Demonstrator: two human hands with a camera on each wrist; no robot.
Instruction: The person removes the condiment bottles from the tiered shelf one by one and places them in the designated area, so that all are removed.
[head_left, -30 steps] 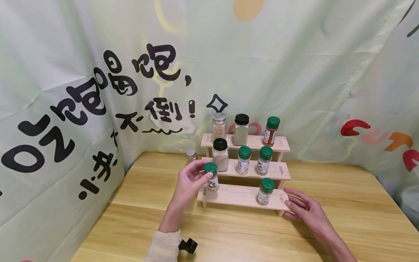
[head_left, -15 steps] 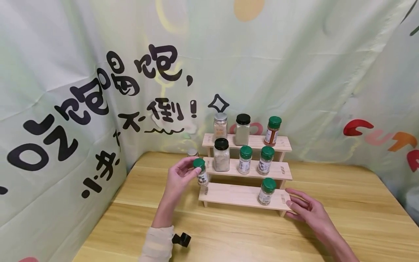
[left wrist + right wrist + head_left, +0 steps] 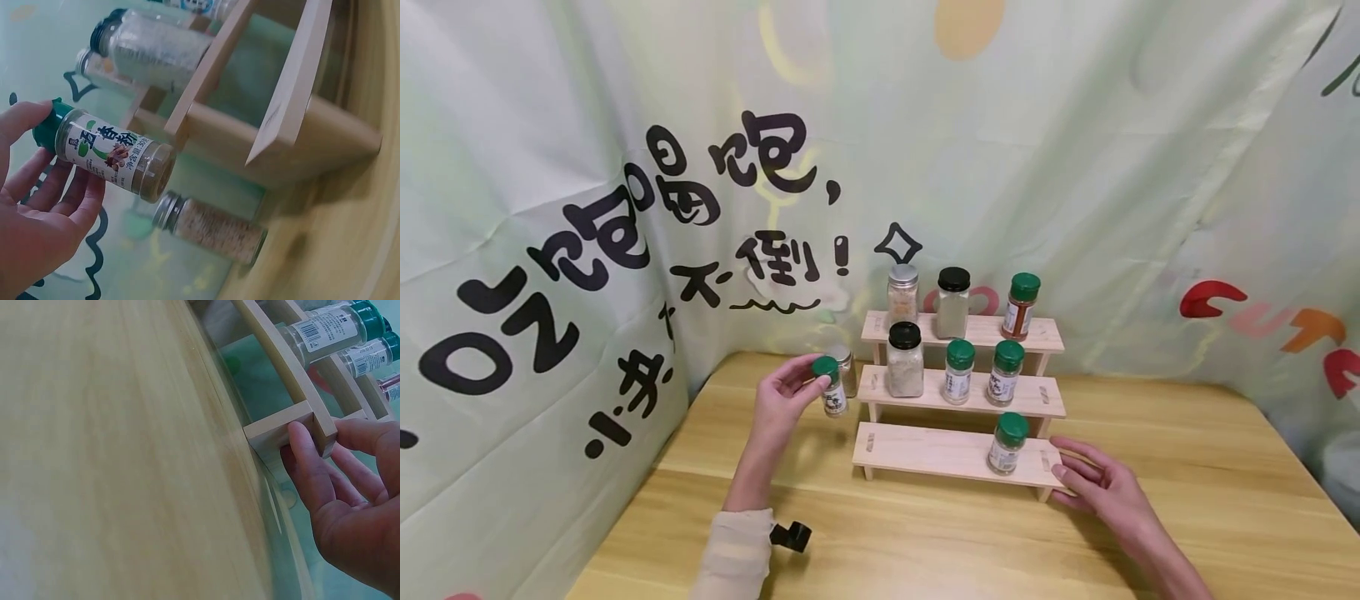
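My left hand pinches a small spice jar by its green cap, left of the wooden three-step spice rack. In the left wrist view, the jar's label reads five-spice powder in Chinese, and brown powder shows at its base. My right hand holds the right end of the lowest step, thumb and fingers at its corner in the right wrist view. Another green-capped jar stands toward the right on that step.
A silver-lidded jar stands on the table just behind the held jar. On the middle step are a black-capped jar and two green-capped ones; three more jars line the top step. A printed curtain hangs behind.
My left hand has moved the five-spice jar leftward from above the lowest step's left end, out past the rack. My right hand stays at the rack's right end.
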